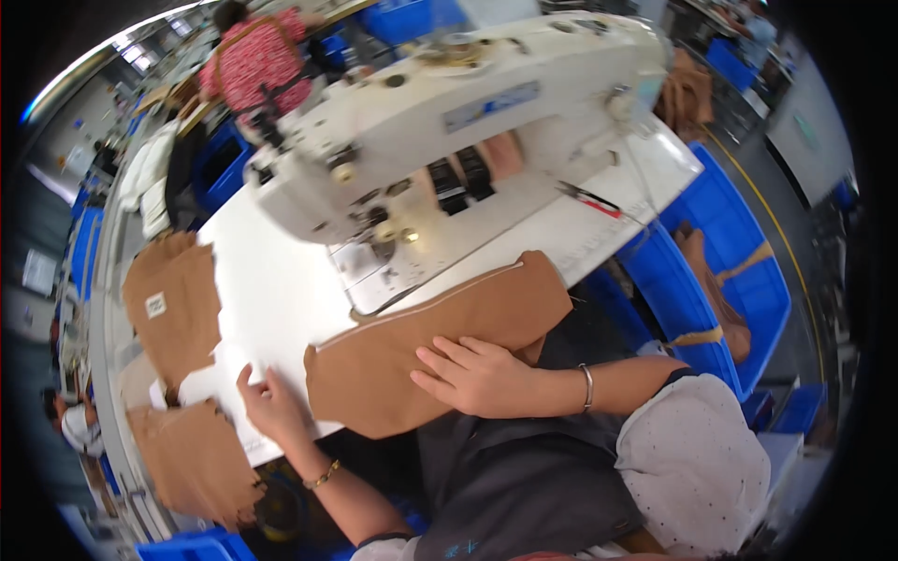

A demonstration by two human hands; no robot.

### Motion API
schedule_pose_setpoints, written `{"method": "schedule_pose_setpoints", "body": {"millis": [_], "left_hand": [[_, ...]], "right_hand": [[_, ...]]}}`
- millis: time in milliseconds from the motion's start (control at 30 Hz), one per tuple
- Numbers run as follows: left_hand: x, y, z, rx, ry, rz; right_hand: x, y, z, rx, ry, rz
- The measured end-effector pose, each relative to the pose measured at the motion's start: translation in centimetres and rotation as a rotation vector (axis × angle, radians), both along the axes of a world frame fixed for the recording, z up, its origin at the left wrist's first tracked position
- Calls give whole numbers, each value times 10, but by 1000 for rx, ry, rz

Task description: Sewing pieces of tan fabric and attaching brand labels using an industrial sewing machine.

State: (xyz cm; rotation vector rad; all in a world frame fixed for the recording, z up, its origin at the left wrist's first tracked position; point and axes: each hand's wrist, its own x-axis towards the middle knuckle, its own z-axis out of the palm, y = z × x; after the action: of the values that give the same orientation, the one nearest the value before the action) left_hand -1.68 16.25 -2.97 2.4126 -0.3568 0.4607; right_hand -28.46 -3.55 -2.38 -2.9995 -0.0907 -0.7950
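Note:
A brown fabric piece (421, 360) with a pale strip along its far edge lies across the front of the white sewing table (267, 271). My right hand (477, 376) rests flat on this piece, fingers stretched out. Left of the fabric, my left hand (269, 402) is raised over the table's front edge, thumb and forefinger apart and nothing visible between them. Beyond the fabric stands a white sewing machine (486, 84), its needle area lit. Red-handled thread snips (591, 199) lie on the table at the machine's right.
Stacked brown fabric pieces (173, 299) lie at the left, one bearing a white label; more brown pieces (192, 458) hang nearer me. Blue bins (762, 309) holding brown fabric stand at the right. A person in a red patterned top (257, 70) is beyond the machine.

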Motion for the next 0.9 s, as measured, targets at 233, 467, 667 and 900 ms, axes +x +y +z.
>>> {"method": "schedule_pose_setpoints", "body": {"millis": [233, 467, 667, 900], "left_hand": [[6, 22, 6, 126, 20, -38], [1, 0, 1, 209, 56, -1], [4, 7, 7, 215, 8, -18], [6, 18, 21, 75, 101, -163]], "right_hand": [[-194, -87, 78, 21, -124, -672], [-404, -157, 31, -32, 73, -1345], [-419, -203, -69, 959, 517, -1079], [-411, -223, -103, 1887, 253, -914]]}}
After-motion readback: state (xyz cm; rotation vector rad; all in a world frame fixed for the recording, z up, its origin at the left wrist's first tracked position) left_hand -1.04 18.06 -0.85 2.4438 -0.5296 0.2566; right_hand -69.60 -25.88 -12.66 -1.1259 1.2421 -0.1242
